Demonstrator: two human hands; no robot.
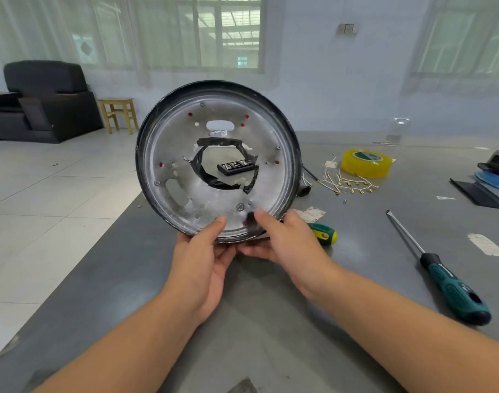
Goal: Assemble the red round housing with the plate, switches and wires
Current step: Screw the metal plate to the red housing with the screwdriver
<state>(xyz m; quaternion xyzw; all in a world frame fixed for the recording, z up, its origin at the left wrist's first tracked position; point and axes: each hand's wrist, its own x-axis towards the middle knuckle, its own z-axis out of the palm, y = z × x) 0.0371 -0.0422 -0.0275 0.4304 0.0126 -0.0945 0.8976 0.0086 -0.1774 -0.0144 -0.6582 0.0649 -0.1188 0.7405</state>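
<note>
Grey tabletop (271, 321) is stretching toward curtained windows, and above it the round housing (217, 161) is being held upright, its silver plate (222, 194) facing the person, likely for inspecting the holes. Both hands are gripping its lower rim: the left hand (203, 259) with thumb on the plate, the right hand (285, 239) curling around the edge. Wires (347, 184) are lying well apart beside yellow tape (366, 163), with a green screwdriver (441, 276) waiting nearer the right.

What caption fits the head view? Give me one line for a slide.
Both hands, left and right, hold the round housing upright on edge above the grey table, screwdrivers and yellow tape nearby.
</note>
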